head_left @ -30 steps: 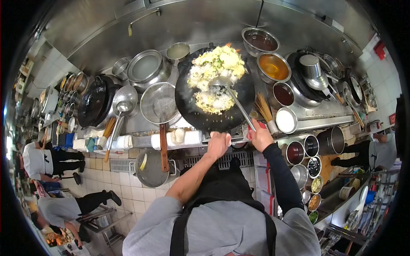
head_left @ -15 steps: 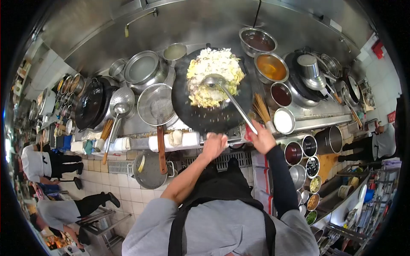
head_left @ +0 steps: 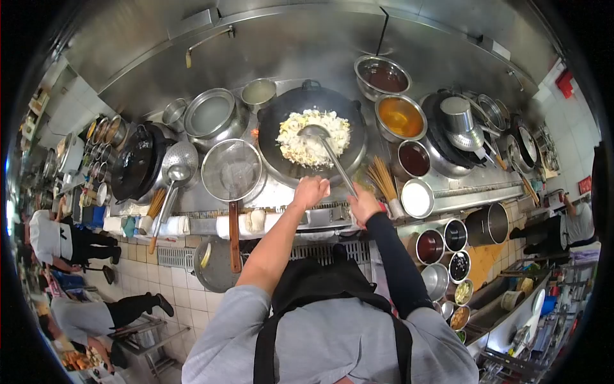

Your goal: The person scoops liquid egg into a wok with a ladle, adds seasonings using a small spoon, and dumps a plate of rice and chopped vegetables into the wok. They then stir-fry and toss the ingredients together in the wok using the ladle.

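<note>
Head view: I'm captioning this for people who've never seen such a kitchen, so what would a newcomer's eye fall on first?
Probably the pale, yellow-flecked food in the big dark wok at the centre, with a ladle resting in it, its handle in the right hand. The left hand is at the wok's near edge. Next might come the bowl of amber liquid, just right of the wok.

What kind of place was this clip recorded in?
Probably a commercial kitchen, perhaps a restaurant's: a large wok of food, a metal bowl of amber liquid among others nearby, and another person in the background at left.
</note>
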Available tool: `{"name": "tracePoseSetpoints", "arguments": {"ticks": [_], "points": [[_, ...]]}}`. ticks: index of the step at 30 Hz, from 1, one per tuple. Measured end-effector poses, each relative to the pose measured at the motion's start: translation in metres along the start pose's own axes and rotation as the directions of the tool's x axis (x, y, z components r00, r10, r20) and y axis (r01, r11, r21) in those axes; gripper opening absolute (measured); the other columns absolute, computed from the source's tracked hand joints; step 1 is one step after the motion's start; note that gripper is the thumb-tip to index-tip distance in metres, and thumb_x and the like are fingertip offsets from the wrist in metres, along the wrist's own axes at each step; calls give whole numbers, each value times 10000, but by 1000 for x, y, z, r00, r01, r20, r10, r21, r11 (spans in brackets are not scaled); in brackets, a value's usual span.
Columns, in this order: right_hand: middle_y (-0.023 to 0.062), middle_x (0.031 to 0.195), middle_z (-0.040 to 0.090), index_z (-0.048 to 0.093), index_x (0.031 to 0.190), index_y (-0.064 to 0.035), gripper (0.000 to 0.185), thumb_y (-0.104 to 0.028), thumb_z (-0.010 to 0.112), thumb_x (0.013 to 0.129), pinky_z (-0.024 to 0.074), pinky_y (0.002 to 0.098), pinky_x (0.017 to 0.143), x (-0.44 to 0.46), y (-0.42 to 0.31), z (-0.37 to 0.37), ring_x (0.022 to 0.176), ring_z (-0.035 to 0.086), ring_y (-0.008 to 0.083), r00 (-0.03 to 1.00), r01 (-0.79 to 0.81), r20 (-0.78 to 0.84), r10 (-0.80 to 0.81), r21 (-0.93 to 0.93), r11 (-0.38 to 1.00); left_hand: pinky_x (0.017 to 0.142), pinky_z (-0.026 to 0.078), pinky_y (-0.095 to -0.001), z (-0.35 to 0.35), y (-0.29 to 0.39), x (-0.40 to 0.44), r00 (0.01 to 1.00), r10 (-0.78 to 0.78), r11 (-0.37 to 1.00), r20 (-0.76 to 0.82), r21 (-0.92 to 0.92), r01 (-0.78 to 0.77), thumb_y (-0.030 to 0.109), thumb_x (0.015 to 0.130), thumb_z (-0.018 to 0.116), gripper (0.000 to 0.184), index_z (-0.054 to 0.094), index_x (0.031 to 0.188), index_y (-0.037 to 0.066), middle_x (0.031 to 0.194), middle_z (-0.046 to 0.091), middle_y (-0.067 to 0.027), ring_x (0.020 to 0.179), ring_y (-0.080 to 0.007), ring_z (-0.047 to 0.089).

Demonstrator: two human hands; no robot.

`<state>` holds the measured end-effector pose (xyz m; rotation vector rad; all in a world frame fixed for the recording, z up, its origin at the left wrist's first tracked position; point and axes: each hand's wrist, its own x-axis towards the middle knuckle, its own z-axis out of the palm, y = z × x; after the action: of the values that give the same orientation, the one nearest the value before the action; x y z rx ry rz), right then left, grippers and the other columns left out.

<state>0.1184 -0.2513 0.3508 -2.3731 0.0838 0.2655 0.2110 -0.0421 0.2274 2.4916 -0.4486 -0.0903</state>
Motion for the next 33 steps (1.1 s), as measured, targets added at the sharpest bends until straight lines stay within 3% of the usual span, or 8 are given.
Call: {"name": "tracePoseSetpoints", "arguments": {"ticks": [7,11,14,21,23,30,31,33], "points": [[320,1038,714,471,1507,-4,577,-193,626,984,558,547,829,-4,93,-30,925,698,509,991,65,134,-31,-265,962,941,472,-544,-8,10,-1,1000,-4,1000,3,-14,4,461,1070,493,499,702,943,25,949,724,-239,980,-459,628],[336,1093,701,500,1483,15,557,-213,619,989,543,528,909,47,105,3,1048,662,528,894,392,-221,-390,-35,919,962,474,-539,3,4,1,999,-23,1000,-26,2,23,448,1066,501,463,675,911,48,971,743,-219,1007,-447,650],[331,1100,700,490,1482,26,571,-239,610,990,538,546,902,46,33,45,1031,665,534,989,-29,-146,22,-47,998,983,466,-532,2,7,5,999,-33,999,-2,2,33,442,1068,499,466,672,917,37,960,734,-243,1008,-444,651],[336,1052,700,475,1474,14,542,-216,594,999,531,568,838,17,23,-46,972,679,507,925,374,124,-359,-145,916,933,479,-527,33,4,-5,936,98,993,-339,90,-71,410,1058,519,460,672,845,32,864,715,-236,926,-453,646],[340,1178,676,458,1502,2,537,-201,589,1022,536,509,907,-52,-37,-91,1082,669,483,977,92,210,-47,-209,973,935,487,-517,19,19,-14,954,32,998,-297,60,-15,402,1056,521,461,673,832,28,840,715,-243,897,-455,657],[275,1080,703,576,1370,5,402,-205,597,1028,544,454,868,-63,12,-90,995,695,417,927,273,283,-247,-55,960,861,528,-525,-43,68,-39,992,-53,998,-112,-46,48,364,1060,524,437,668,841,13,826,720,-243,831,-454,678],[283,1086,704,586,1346,3,390,-197,610,1012,550,482,843,-61,-23,-88,959,691,455,935,-23,345,77,-158,987,854,526,-528,-24,59,-47,991,26,1000,-132,-7,-27,357,1061,527,428,664,845,14,828,715,-247,829,-456,675],[288,1076,704,566,1365,-12,413,-199,620,1001,547,517,834,-32,62,-23,948,675,501,950,313,34,-311,-157,937,840,523,-534,10,48,-81,966,196,979,-166,82,-185,345,1065,531,411,655,855,15,831,706,-255,827,-461,668]]}}
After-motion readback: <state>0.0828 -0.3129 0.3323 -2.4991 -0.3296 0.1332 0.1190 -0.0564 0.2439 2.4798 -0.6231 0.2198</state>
